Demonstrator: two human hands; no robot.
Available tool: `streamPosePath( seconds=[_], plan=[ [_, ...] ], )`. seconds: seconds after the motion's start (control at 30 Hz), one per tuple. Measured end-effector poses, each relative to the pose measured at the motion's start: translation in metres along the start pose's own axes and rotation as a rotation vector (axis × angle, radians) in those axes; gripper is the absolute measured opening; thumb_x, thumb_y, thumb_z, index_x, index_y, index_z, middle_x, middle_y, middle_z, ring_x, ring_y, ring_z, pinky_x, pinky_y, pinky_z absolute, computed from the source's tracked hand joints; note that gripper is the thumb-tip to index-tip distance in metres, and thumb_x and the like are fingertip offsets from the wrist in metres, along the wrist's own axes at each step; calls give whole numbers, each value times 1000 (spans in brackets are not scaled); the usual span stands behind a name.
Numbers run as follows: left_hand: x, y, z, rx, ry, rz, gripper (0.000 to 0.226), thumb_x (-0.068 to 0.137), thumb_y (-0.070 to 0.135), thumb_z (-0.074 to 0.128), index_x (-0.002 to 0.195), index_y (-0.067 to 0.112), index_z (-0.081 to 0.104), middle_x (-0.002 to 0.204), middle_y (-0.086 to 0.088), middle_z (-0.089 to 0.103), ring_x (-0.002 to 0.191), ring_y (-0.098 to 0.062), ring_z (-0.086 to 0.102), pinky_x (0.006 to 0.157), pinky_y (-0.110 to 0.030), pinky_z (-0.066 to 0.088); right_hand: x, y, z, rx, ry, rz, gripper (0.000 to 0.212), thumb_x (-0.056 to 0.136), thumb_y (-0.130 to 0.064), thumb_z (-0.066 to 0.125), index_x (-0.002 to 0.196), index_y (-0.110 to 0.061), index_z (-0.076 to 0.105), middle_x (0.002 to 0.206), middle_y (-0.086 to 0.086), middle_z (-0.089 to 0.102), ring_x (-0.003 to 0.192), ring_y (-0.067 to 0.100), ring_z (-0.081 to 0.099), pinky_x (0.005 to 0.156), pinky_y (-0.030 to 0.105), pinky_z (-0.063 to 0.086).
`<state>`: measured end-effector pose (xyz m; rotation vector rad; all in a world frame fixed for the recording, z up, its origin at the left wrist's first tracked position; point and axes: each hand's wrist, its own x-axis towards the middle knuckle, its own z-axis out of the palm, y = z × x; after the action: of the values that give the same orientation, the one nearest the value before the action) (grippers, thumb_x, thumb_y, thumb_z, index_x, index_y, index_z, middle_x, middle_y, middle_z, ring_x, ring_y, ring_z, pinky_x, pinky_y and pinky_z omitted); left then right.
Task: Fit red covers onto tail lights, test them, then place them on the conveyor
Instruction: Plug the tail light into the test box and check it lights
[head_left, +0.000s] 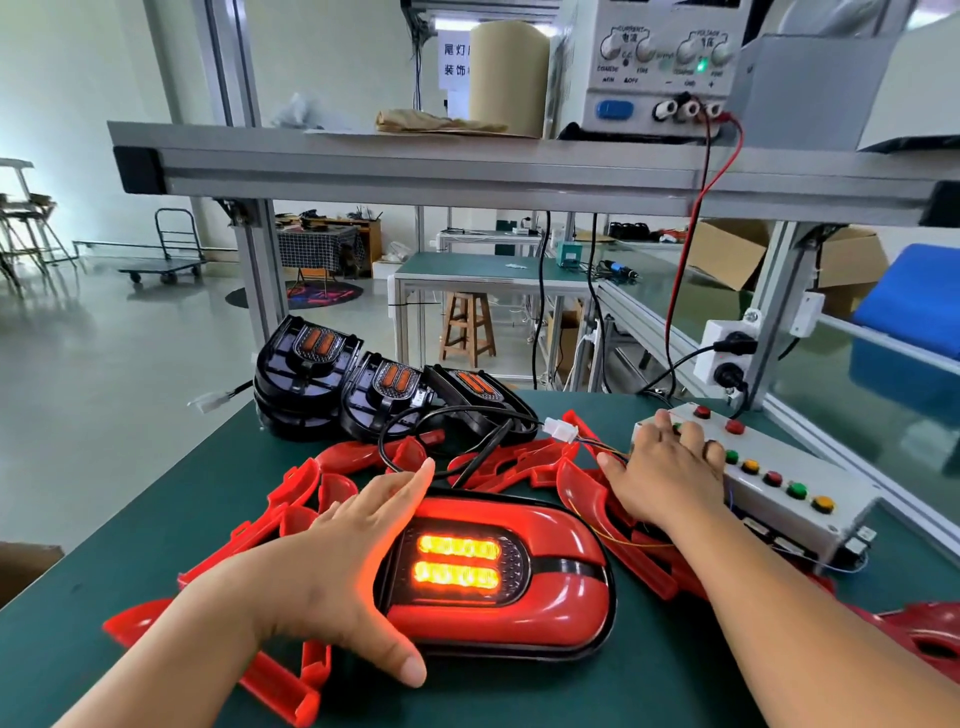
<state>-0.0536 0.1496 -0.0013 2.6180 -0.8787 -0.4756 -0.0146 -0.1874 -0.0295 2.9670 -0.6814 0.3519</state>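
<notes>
Lit tail light (519, 613) lies on the desk (130, 545), long axis left-right, just under our left hand (337, 571), grip spread flat on its left end. Right hand (670, 473), fingers straight, presses btn box (810, 514).

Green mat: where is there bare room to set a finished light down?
Bare mat lies left of the black light stack, and near, between the lit tail light and right forearm. Loose red covers crowd the middle.

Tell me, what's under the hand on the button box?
The right hand lies on the far end of the white button box, its wrist over loose red covers. Any button beneath its fingers is hidden.
</notes>
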Motion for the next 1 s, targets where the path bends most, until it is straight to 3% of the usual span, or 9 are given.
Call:
streamPosePath(
  seconds=[0.17, 0.3, 0.5, 0.73, 0.87, 1.0],
  plan=[
    [-1, 3, -1, 39, -15, 20, 141, 44, 83, 75, 114, 64, -47, 141, 41, -30, 150, -21, -8, 123, -45, 8, -13, 3, -1, 51, 5, 61, 79, 90, -68, 30, 145, -11, 32, 160, 12, 17, 140, 30, 14, 110, 45, 19],
    [-2, 4, -1, 21, -8, 52, 141, 50, 79, 76, 114, 59, -48, 123, 53, -31, 149, -10, -5, 123, -39, 2, -21, 5, -1, 45, 7, 88, 78, 90, -66, 33, 142, -8, 34, 158, 14, 20, 140, 31, 18, 109, 44, 20],
    [-3, 3, -1, 42, 1, 60, 144, 50, 75, 78, 114, 58, -50, 133, 41, -28, 147, -5, -9, 123, -39, -2, -25, 5, -2, -1, 13, 87, 78, 91, -65, 31, 144, -7, 35, 158, 14, 21, 140, 31, 17, 110, 46, 19],
    [0, 0, 3, 26, 44, 51, 144, 44, 77, 79, 115, 67, -45, 136, 42, -19, 149, -15, -2, 122, -40, 5, -25, 4, -1, -29, 11, 82, 77, 92, -65, 29, 142, -7, 37, 159, 15, 19, 139, 31, 19, 108, 45, 20],
    [4, 0, 7, 47, 99, 17, 144, 38, 85, 73, 120, 65, -43, 150, 29, -13, 150, -19, -6, 123, -45, 3, -25, 5, 0, -26, 12, 83, 77, 92, -65, 28, 143, -7, 36, 159, 15, 17, 140, 32, 18, 108, 46, 20],
    [10, 3, 14, 90, 203, 5, 143, 39, 89, 67, 123, 60, -45, 146, 26, 1, 147, -17, 6, 122, -40, 8, -27, 5, -1, -33, 23, 77, 77, 92, -65, 27, 142, -8, 37, 159, 16, 18, 137, 32, 18, 107, 45, 20]
  ],
)
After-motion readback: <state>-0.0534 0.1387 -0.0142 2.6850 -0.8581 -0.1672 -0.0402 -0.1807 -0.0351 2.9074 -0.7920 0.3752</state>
